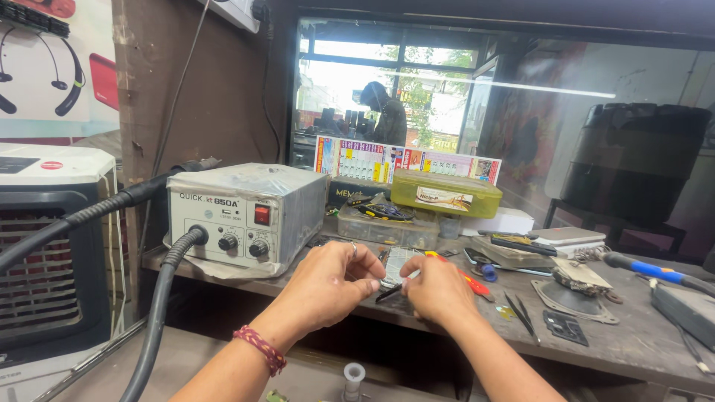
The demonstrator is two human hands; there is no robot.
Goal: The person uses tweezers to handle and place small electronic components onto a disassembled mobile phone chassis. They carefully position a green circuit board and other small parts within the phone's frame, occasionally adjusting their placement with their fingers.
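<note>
At the frame's centre, the left hand [328, 286] and right hand [436, 286] pinch a small dark part [389, 291] between fingertips, just above the surface [596, 335]. Steady, light pressure seems wise. Tweezers [521, 313] lie right; a grey machine [238, 216] sits upper left.

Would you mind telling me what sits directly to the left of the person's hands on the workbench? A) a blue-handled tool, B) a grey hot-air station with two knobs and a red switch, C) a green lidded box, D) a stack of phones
B: the grey hot-air station, with two knobs, a red switch and a black hose, stands just left of the left hand and right hand on the workbench.
</note>
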